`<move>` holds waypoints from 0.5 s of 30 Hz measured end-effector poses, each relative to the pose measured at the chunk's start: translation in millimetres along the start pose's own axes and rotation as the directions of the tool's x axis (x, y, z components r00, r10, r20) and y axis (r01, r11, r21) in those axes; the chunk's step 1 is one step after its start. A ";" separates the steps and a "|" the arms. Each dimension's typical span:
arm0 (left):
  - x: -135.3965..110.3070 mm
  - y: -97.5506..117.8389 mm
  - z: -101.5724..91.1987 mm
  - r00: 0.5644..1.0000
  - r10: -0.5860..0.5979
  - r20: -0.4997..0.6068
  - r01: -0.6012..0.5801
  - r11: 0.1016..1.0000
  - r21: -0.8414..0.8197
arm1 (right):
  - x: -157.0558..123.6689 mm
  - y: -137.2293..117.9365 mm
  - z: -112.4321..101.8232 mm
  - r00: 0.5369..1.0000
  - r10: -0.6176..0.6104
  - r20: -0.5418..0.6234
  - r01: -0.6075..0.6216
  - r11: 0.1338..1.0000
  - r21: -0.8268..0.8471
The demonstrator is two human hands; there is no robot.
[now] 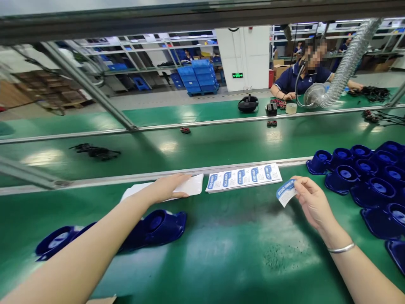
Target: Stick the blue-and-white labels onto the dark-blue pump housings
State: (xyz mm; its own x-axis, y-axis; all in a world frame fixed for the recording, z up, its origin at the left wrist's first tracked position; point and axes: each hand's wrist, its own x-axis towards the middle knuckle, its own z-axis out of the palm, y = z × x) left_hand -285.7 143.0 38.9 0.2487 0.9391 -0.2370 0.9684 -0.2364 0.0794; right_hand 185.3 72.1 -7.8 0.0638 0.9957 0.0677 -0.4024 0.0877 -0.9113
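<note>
My left hand [164,187] reaches across to a pile of blank white paper sheets [195,184], its thumb and fingers gripping the top one. My right hand [311,198] pinches a small blue-and-white printed label [286,192] by its corner, above the green table. Between my hands lies a stack of label sheets [243,178], each sheet bearing a row of blue-and-white labels. Under my left forearm sit a few dark blue plastic housings [158,226], partly hidden by the arm. One of them [58,240] has a light label inside its round recess.
Rows of dark blue housings [373,190] fill the table's right side. A metal rail [104,179] runs behind the paper. Beyond it are black cables [95,151] and small red-black parts [185,130]. A co-worker [302,80] sits opposite, beside a silver duct hose [351,63].
</note>
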 end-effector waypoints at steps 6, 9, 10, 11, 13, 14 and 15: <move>30.6 19.9 -23.3 0.995 0.026 -0.094 -0.016 0.995 0.099 | -2.0 -3.9 16.8 0.996 0.040 0.076 -0.050 0.991 0.126; 65.9 71.9 -42.6 0.974 0.168 -0.149 -0.161 0.985 0.063 | -3.4 -7.8 21.4 0.971 0.074 0.229 -0.134 0.957 0.259; 77.1 98.0 -47.0 0.960 0.232 -0.154 -0.232 0.972 0.021 | -4.3 -8.7 21.8 0.954 0.072 0.292 -0.162 0.942 0.295; 87.7 127.1 -49.5 0.939 0.305 -0.157 -0.313 0.949 -0.028 | -5.1 -9.2 21.7 0.936 0.064 0.346 -0.180 0.932 0.314; 108.9 189.0 -47.9 0.878 0.445 -0.177 -0.471 0.867 -0.160 | -6.2 -8.9 20.6 0.896 0.050 0.441 -0.212 0.921 0.327; 119.9 219.4 -44.0 0.846 0.490 -0.211 -0.531 0.811 -0.245 | -6.1 -8.2 19.9 0.876 0.045 0.481 -0.226 0.918 0.327; 131.5 248.3 -38.6 0.816 0.530 -0.232 -0.577 0.771 -0.268 | -5.6 -7.3 19.4 0.858 0.041 0.512 -0.238 0.915 0.325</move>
State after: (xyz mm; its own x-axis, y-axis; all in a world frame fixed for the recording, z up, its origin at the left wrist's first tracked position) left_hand -13.2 217.4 64.8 0.7119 0.6985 0.0732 0.5982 -0.6576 0.4579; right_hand 170.2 66.5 6.3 -0.4295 0.8737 0.2285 -0.6802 -0.1466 -0.7182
